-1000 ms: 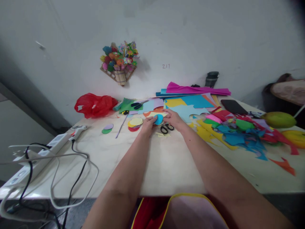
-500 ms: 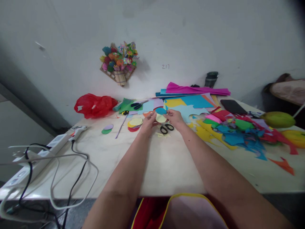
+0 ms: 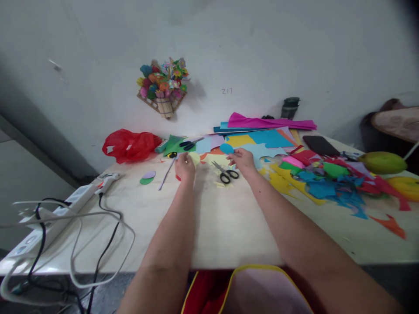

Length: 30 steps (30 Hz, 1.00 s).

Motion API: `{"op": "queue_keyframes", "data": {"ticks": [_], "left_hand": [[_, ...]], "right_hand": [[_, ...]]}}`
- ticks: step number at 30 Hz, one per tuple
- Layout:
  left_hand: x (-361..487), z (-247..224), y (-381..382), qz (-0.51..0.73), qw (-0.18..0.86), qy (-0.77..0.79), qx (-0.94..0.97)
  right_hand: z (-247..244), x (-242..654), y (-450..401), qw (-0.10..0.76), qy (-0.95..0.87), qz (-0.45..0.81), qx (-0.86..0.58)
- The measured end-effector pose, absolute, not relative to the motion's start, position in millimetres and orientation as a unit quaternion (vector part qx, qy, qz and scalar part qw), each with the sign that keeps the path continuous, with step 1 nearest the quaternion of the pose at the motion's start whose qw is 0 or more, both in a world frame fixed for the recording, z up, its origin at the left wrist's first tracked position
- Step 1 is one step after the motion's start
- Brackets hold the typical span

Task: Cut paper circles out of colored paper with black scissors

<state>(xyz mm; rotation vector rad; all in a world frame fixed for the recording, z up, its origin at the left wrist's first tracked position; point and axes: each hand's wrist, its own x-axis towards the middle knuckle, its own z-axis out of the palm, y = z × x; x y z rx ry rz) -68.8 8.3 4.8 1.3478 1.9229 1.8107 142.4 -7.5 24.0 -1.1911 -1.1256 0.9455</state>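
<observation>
My right hand (image 3: 241, 160) pinches a blue paper circle (image 3: 226, 148) by its edge, held up above the table. Over the pile of cut circles, my left hand (image 3: 185, 166) has its fingers closed on a pale yellow paper circle (image 3: 195, 158). That hand covers most of the pile; a bit of a red circle (image 3: 178, 177) peeks out beneath it. Between my hands lie black-handled scissors (image 3: 225, 174) with blades apart, touching pale yellow scraps (image 3: 223, 185). A lilac circle (image 3: 149, 174) and a green circle (image 3: 145, 180) overlap left of the pile.
Coloured sheets (image 3: 266, 139) are stacked at the back, with dark scissors (image 3: 191, 144) nearby. Scraps (image 3: 327, 183) heap at right beside a papaya-like fruit (image 3: 382, 163). A red plastic bag (image 3: 132, 146) and a power strip (image 3: 70, 200) with loose cables occupy the left.
My left hand has moved left, away from the right hand, carrying the pale yellow circle to the pile. The blue circle stays in my right hand. The scissors' blades are now uncovered.
</observation>
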Motion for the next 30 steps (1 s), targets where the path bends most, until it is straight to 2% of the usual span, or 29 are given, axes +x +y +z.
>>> {"op": "queue_keyframes", "data": {"ticks": [7,11,14,16,18,20,22,30], "left_hand": [[-73,6,1,0.51,0.014,0.768,0.388],[-76,6,0,0.515,-0.032,0.761,0.394],[-64,8,-3,0.553,-0.073,0.696,0.452],[-48,8,-6,0.556,0.018,0.653,0.513],[-31,6,-8,0.542,0.186,0.594,0.565],[-17,2,-9,0.534,0.351,0.529,0.557],[-9,-3,-9,0.546,0.444,0.484,0.521],[-20,-15,2,0.637,0.498,0.431,0.401]], "right_hand": [[20,143,-6,0.562,-0.502,0.401,-0.521],[17,143,-5,0.552,-0.509,0.404,-0.522],[11,143,0,0.534,-0.544,0.387,-0.519],[6,142,3,0.52,-0.576,0.366,-0.515],[2,142,5,0.506,-0.614,0.335,-0.505],[0,141,5,0.491,-0.649,0.306,-0.494],[-1,140,5,0.479,-0.674,0.287,-0.483],[-5,137,6,0.437,-0.696,0.265,-0.505]]}}
